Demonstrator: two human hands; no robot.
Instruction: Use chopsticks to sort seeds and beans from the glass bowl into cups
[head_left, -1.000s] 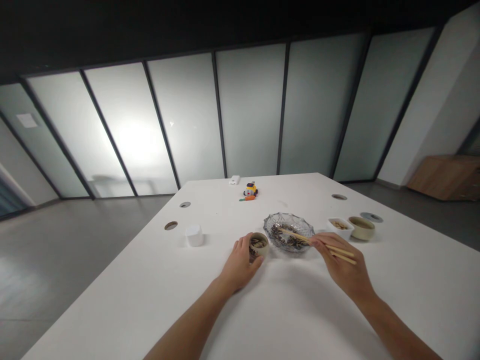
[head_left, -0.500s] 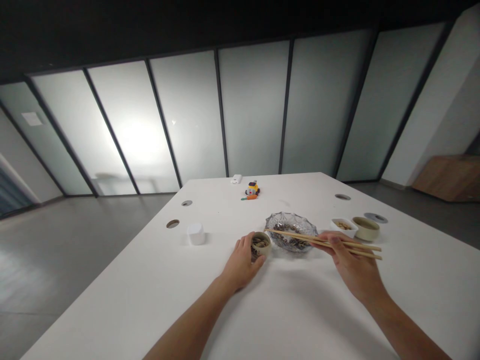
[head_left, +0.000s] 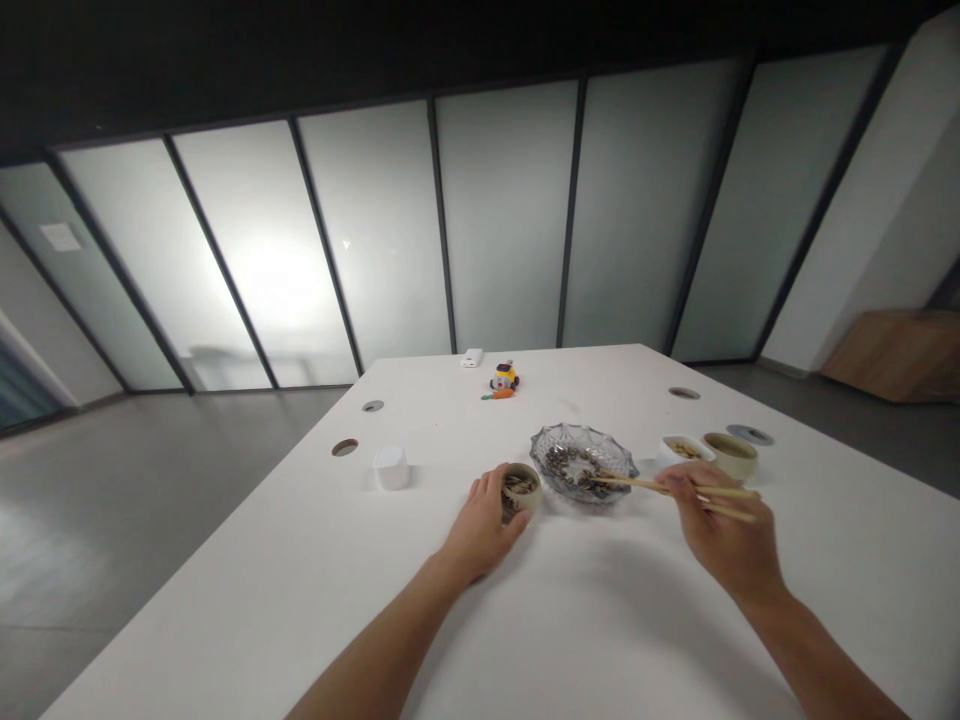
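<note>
From the head view, our left hand point(head_left: 484, 528) is curled around the side of a small pale cup point(head_left: 531, 499), which stands upright on the white tabletop point(head_left: 450, 430) with dark, striped, seed-like bits inside. Our right hand point(head_left: 726, 530) grips a pair of wooden chopsticks point(head_left: 637, 483), their tips reaching into the clear glass bowl point(head_left: 559, 438) between our two hands. More dark bits point(head_left: 562, 464) lie in that bowl, around a barer middle; we cannot tell whether the tips pinch one.

Just beyond our right hand sits a white dish point(head_left: 670, 456) of tan pieces point(head_left: 684, 449), partly hidden by our fingers, with a second pale cup point(head_left: 739, 461) beside it. To the left of our left hand, well apart, stands a white container point(head_left: 391, 469). Farther ahead of both hands are a yellow-and-grey toy point(head_left: 505, 378), an orange carrot-shaped piece point(head_left: 497, 395) and a small white box-like object point(head_left: 472, 358).
</note>
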